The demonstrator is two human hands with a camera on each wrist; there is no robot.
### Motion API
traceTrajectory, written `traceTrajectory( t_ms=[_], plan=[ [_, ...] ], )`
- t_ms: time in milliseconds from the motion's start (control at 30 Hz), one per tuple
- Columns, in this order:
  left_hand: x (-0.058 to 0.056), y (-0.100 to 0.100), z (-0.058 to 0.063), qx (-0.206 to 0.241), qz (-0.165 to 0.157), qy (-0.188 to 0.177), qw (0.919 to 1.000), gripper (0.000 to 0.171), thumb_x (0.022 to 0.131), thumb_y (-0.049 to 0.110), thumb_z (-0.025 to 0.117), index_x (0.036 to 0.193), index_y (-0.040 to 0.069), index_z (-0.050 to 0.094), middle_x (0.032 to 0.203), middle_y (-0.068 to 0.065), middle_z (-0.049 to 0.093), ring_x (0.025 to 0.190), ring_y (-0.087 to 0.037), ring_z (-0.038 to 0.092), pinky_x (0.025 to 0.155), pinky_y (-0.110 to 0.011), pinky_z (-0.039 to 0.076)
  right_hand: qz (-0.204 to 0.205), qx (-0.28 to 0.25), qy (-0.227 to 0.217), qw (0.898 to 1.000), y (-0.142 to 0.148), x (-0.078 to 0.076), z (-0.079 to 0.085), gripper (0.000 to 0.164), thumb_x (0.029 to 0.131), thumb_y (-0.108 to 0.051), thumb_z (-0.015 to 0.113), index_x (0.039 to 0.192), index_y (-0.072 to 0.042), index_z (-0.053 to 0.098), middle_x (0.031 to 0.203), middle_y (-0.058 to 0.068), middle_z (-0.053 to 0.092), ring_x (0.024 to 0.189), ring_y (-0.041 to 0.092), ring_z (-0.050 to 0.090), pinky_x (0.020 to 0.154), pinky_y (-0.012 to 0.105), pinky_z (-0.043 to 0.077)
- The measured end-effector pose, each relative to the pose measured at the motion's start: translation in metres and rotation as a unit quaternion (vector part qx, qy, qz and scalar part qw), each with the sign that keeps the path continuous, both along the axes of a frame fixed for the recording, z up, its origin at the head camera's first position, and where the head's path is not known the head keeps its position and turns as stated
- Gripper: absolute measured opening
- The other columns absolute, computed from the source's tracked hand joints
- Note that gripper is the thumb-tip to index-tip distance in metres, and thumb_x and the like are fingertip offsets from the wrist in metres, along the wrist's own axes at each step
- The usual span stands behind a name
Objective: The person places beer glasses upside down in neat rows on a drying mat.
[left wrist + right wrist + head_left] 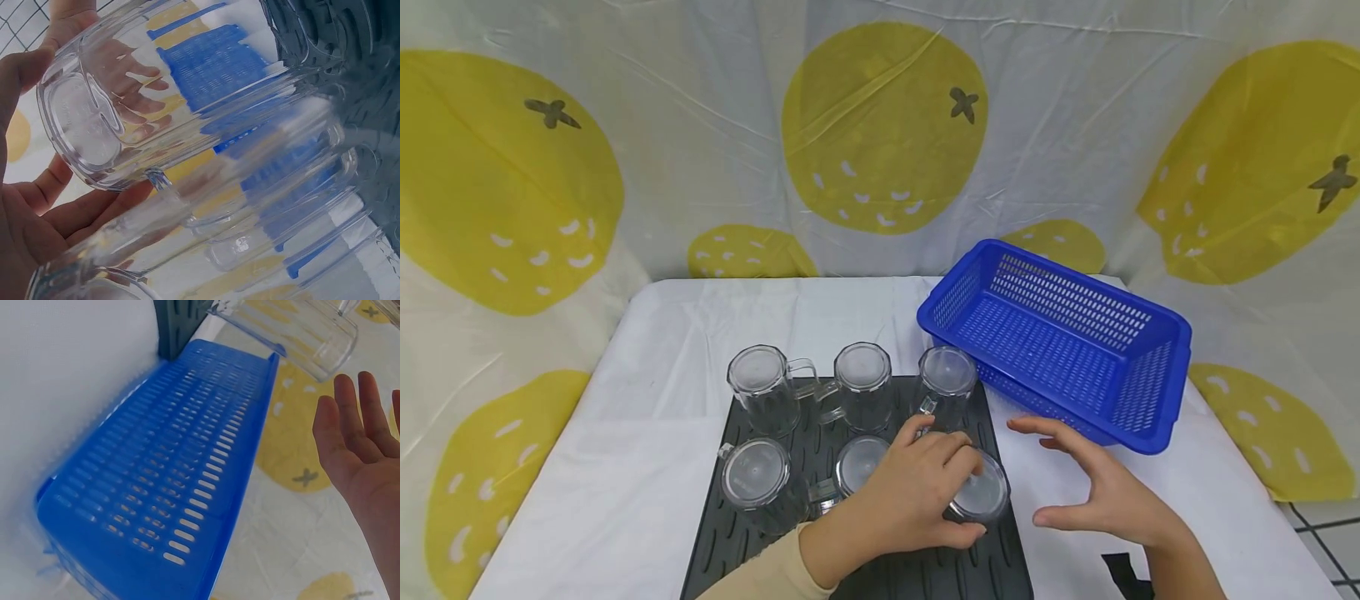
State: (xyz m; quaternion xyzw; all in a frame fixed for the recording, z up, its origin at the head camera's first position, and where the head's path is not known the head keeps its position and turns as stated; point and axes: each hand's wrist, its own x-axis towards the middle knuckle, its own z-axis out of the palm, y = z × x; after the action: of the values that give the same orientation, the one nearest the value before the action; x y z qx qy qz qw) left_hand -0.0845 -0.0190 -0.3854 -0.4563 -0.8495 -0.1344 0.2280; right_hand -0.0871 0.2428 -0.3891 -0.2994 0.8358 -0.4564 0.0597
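Note:
Clear glass mugs stand upside down in two rows on a black ridged mat (pixel 940 575). My left hand (pixel 917 492) reaches over the front row and grips the front right glass mug (pixel 988 493) near its upturned base, thumb on the near side and fingers on the far side. In the left wrist view this mug stands close beside a second glass mug (pixel 206 231). My right hand (pixel 1097 487) is held apart from the mug, to its right, with thumb and fingers spread and nothing between them.
A blue perforated plastic basket (pixel 1180 358) stands at the back right, near the back right mug (pixel 947 371). White cloth (pixel 602 467) covers the table, and a curtain with yellow fruit prints (pixel 700 125) hangs behind. A black strip (pixel 1126 575) lies at the near right.

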Motion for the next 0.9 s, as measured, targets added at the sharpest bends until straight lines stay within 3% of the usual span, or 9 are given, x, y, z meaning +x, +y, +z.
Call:
traceTrajectory(
  t_ms=[267, 567, 900],
  plan=[
    [0.002, 0.001, 0.001, -0.015, 0.027, -0.050, 0.9983, 0.055, 0.068, 0.055, 0.069, 0.105, 0.017, 0.055, 0.104, 0.005, 0.057, 0.098, -0.010, 0.055, 0.098, -0.042, 0.032, -0.010, 0.010, -0.004, 1.000, 0.000, 0.004, -0.001, 0.079, 0.069, -0.007, 0.079, 0.137, -0.013, 0.040, 0.136, 0.002, 0.045, 0.124, 0.009, 0.038, 0.094, 0.023, 0.035],
    [0.005, -0.001, 0.001, -0.029, 0.042, -0.064, 0.9967, 0.060, 0.073, 0.056, 0.064, 0.115, 0.014, 0.052, 0.113, 0.001, 0.055, 0.098, -0.014, 0.056, 0.096, -0.042, 0.033, -0.014, 0.013, -0.009, 1.000, -0.001, 0.007, -0.002, 0.077, 0.070, -0.009, 0.079, 0.137, -0.015, 0.041, 0.135, 0.003, 0.046, 0.122, 0.010, 0.041, 0.094, 0.025, 0.036],
    [0.012, -0.017, 0.005, -0.022, 0.051, -0.086, 0.9947, 0.072, 0.081, 0.059, 0.057, 0.133, 0.012, 0.043, 0.134, -0.008, 0.046, 0.123, -0.018, 0.043, 0.098, -0.045, 0.032, -0.020, -0.003, 0.022, 1.000, -0.012, 0.007, 0.000, 0.060, 0.081, -0.003, 0.068, 0.135, -0.014, 0.044, 0.132, 0.000, 0.049, 0.120, 0.010, 0.043, 0.093, 0.021, 0.036]
  ],
)
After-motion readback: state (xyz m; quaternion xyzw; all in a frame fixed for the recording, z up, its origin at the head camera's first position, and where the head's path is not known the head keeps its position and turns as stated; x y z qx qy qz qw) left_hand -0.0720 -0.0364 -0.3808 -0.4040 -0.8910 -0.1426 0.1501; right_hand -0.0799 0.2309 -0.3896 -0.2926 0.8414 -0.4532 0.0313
